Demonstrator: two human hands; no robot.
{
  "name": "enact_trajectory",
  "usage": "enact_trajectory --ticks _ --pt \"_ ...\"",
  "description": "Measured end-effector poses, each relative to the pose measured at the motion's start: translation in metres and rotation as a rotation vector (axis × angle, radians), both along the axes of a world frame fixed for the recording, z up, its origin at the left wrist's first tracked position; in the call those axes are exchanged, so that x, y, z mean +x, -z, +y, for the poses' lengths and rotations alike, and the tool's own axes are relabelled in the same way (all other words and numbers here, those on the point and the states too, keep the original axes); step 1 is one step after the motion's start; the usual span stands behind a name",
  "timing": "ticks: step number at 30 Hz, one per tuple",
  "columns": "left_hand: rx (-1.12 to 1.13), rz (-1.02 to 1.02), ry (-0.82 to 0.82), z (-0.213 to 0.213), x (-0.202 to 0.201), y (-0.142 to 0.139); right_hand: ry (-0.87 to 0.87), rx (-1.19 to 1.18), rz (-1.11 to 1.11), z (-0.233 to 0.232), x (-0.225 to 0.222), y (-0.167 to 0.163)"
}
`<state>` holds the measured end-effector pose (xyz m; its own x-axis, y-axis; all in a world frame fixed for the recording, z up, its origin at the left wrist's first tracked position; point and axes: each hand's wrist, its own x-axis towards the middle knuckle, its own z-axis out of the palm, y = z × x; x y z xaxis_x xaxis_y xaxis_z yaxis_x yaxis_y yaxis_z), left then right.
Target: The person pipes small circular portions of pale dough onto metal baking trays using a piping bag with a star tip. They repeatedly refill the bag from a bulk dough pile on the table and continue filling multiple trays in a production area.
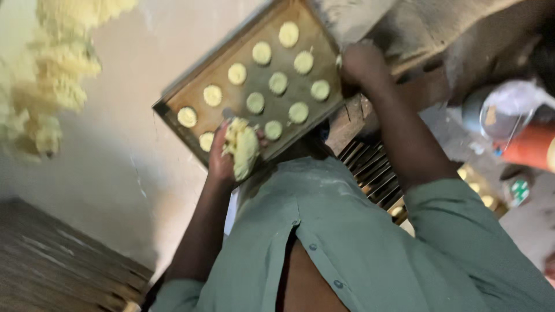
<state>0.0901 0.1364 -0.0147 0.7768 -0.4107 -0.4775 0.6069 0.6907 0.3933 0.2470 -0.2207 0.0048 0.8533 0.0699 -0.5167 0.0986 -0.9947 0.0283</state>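
Note:
My left hand [222,153] is closed around a lump of pale yellow dough [244,147] at the near edge of a dark metal baking tray [173,98]. Several flat round dough pieces [278,82] lie in rows on the tray. At the tray's right edge my right hand [361,63] has its fingers curled on the rim. My green shirt sleeves and chest fill the lower part of the view.
A big heap of crumbly yellow dough [55,63] lies on the pale work surface [121,167] at left. A wire rack [370,170] sits under the tray's right side. An orange container [532,147] and a covered metal bowl [509,107] stand at right.

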Motion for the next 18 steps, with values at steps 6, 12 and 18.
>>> enact_trajectory --ticks 6,12,18 --pt "0.003 0.02 0.121 -0.01 -0.006 0.002 0.825 0.686 0.069 -0.067 -0.201 0.043" --pt "0.056 -0.081 0.453 -0.089 0.02 -0.014 1.509 1.522 -0.872 -0.109 -0.437 0.056" --pt "0.024 -0.193 0.734 -0.178 0.025 -0.048 1.78 1.289 -1.663 -0.088 -0.593 0.022"
